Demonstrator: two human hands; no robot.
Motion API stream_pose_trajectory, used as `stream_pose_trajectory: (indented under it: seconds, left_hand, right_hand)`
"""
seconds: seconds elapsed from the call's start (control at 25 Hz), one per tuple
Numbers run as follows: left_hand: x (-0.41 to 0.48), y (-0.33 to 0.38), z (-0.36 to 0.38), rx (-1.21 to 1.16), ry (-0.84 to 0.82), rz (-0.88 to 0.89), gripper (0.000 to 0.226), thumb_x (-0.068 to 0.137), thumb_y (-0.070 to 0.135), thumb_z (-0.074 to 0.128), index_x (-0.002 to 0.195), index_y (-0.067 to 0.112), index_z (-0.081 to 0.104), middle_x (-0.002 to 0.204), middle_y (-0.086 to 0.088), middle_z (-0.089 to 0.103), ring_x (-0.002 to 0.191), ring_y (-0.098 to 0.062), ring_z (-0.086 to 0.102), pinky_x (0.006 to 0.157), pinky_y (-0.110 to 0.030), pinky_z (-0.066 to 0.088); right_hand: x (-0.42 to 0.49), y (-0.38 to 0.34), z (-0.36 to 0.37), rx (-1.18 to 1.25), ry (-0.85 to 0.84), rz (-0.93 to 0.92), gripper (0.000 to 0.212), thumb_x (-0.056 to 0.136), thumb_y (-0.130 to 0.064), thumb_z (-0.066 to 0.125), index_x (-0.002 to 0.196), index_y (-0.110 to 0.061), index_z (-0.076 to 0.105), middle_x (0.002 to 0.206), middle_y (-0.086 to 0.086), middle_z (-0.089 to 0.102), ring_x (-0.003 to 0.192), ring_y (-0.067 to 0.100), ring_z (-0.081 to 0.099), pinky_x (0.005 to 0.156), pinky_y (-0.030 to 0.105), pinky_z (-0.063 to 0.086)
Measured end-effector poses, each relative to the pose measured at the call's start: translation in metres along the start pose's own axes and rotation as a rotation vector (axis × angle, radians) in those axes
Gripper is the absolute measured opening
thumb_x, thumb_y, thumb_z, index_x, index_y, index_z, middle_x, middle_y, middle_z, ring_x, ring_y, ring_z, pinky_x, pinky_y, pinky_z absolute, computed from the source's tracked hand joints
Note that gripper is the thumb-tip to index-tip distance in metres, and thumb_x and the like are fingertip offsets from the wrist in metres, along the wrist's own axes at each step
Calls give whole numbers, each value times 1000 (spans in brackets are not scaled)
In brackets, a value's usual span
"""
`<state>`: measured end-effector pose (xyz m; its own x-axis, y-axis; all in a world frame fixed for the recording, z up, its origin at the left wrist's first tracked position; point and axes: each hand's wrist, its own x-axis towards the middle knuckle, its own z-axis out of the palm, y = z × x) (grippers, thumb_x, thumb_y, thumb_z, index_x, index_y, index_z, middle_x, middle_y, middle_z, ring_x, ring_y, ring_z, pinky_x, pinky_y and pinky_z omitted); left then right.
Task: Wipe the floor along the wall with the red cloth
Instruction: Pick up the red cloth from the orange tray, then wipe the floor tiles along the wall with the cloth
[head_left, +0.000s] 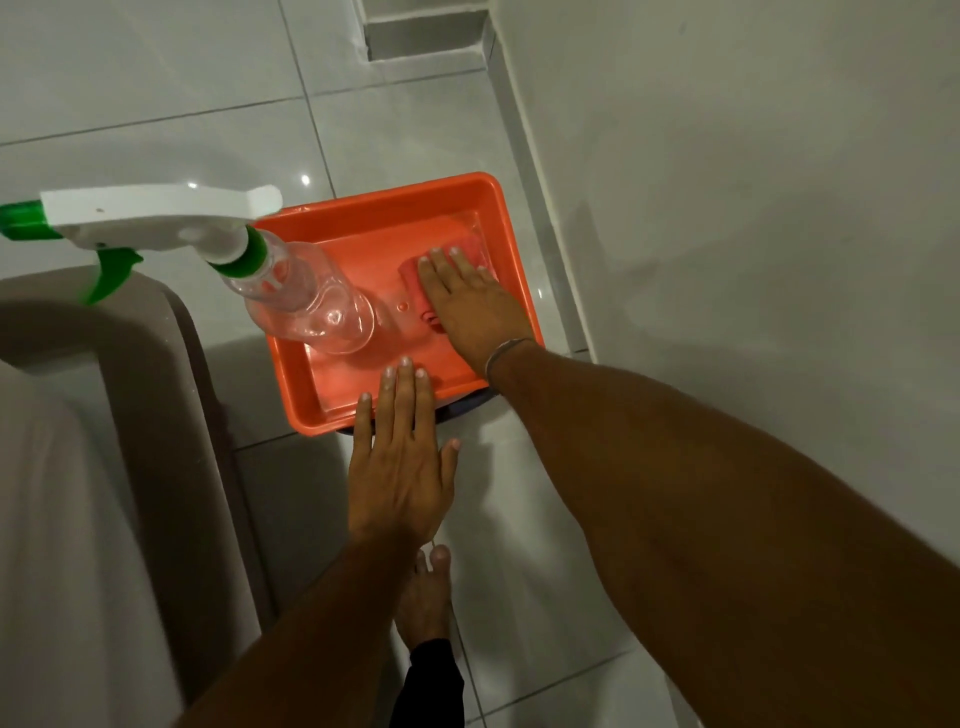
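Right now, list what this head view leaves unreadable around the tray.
- Red cloth: mostly under the right hand; grip unclear.
- Dark object under the orange tray: only a sliver shows.
- Spray bottle nozzle: cut by left edge.
- Left hand: contact with tray unclear.

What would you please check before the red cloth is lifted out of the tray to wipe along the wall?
1. Right hand on the red cloth: ok, it lies flat on top, fingers extended.
2. Cloth gripped: not ok, the fingers are not closed round it.
3. Left hand free: ok, open and empty over the orange tray's near rim.
4. Spray bottle out of the way: ok, it stands at the tray's left side, apart from the cloth.
5. Cloth wet enough: cannot tell.
6. Floor strip beside the wall reachable: ok, just right of the tray.
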<state>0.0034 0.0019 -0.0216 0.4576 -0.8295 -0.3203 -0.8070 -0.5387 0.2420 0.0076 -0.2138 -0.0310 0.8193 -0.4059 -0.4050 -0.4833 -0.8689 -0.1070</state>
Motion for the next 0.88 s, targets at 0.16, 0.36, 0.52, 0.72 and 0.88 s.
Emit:
stream_pose_trajectory:
  seconds: [0.16,0.36,0.52,0.72,0.88]
  left_hand:
    - [-22,13,-8,6,-9,-8,80,112,47,34,173,2,6,183,-20,1,172,-35,2,140,-55,6]
    - [-85,68,0,12,26,7,78,112,47,35,173,2,16,183,-21,11,171,-34,10,139,-53,7]
    - [-150,117,39,15,-52,10,80,112,56,14,174,10,-10,184,-15,-18,171,-31,-13,140,-55,1]
    - [-222,168,112,26,-46,-41,82,108,60,3,172,10,-11,182,-13,-17,169,-31,-16,138,-51,-7]
    - [-276,189,194,6,-124,-61,83,108,62,7,171,12,-14,180,-11,-22,167,-28,-23,137,-48,-14]
  right_hand:
    - [-45,4,-18,51,199,-36,70,106,-19,45,163,-11,6,173,13,10,160,32,6,130,50,13]
    - [-177,18,-13,105,373,-50,67,99,-5,37,163,-8,16,171,17,17,158,34,12,130,50,11]
    - [-282,42,37,21,315,-4,81,97,-6,59,163,-9,12,171,16,16,158,35,11,128,48,5]
    - [-372,42,137,9,239,-3,88,95,-17,69,163,-9,12,171,16,17,157,38,14,123,49,3]
    - [-428,24,242,70,82,5,82,102,-18,57,163,-11,2,173,14,5,159,34,2,122,45,-9]
